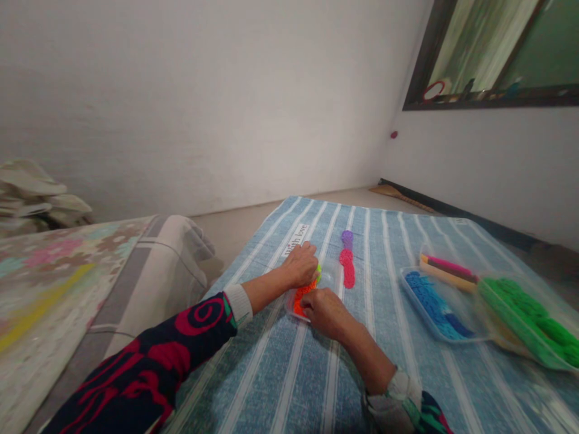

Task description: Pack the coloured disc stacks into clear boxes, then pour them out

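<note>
A small clear plastic container (332, 272) sits on the striped cloth, with bumpy orange pieces (304, 295) and a bit of yellow-green (319, 272) in its left side. My left hand (302, 265) reaches over the container's far left part, its fingers bent and pressed together; their tips are hidden. From the near side, my right hand (328, 310) comes in with closed fingers touching the orange pieces. What either hand pinches cannot be made out. Just beyond the container, a purple piece (347, 239) and red-pink round pieces (347, 268) lie in a line on the cloth.
To the right, a clear tray holds blue pieces (436, 304), and another holds green pieces (534, 316). Pink, dark and pale orange strips (447, 270) lie behind them. A covered bed or couch edge (149, 265) stands left; a pale wall (226, 108) rises behind.
</note>
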A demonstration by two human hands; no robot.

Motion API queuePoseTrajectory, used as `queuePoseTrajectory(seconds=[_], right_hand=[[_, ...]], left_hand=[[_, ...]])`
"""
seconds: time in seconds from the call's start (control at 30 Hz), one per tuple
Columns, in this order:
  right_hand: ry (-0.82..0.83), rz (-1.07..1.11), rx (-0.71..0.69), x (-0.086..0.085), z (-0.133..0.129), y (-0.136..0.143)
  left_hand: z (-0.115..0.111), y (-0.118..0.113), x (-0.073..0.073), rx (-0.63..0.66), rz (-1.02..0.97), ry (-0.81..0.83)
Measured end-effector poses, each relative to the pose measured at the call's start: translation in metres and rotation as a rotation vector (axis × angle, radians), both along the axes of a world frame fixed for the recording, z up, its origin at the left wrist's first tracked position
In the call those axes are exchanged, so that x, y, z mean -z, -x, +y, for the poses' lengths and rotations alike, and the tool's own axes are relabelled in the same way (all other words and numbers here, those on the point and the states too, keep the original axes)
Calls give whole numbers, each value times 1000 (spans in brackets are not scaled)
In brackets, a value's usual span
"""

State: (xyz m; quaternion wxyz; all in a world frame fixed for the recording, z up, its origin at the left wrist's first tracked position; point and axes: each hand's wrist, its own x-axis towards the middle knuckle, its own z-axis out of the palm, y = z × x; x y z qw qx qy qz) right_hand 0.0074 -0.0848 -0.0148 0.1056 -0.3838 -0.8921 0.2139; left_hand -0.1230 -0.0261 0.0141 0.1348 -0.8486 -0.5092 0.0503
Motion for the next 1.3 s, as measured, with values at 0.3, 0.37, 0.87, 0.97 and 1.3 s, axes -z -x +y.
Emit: queuePoseTrajectory(seconds=[0.3,0.37,0.87,0.97,1.3], right_hand=[[3,-14,43,1,1,1],[9,-15,90,1,2,3],[88,122,35,0,7,1],[62,105,12,-1,7,0],[45,629,213,-4,14,-39]], left_hand=[[-2,0,6,-78,-129,-3],[-3,0,8,-91,-144,29],[-4,15,22,-26,-263,8],[-3,15,22,-20,-278,3],[2,26,29,-23,-378,-19]])
